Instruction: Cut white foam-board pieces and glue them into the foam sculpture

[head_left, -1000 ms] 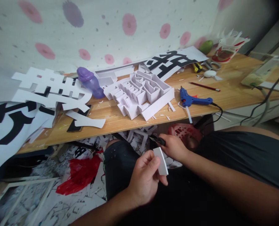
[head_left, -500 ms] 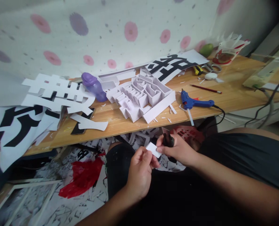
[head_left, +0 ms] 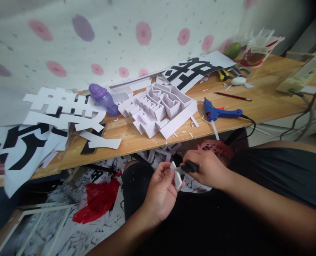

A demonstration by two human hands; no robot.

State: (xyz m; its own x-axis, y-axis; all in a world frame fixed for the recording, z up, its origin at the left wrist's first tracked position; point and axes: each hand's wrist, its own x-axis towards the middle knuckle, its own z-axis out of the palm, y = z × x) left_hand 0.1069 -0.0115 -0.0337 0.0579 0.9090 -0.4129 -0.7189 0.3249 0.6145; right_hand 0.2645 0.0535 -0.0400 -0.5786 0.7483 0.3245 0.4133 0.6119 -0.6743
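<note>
Your left grip [head_left: 161, 193] pinches the white piece [head_left: 177, 179] | piece lower centre of frame, left of your right grip [head_left: 210, 169], long axis slanting steeply down rightward | your right grip clasps the dark-handled knife [head_left: 191, 166], blade [head_left: 181, 170] pointing left across that axis; contact unclear

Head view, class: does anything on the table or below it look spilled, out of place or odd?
Yes. Below the table, scraps lie strewn, with a crumpled red plastic sheet among them, like uncleared waste. A green, fruit-like object beside the tub looks odd among craft tools.
</note>
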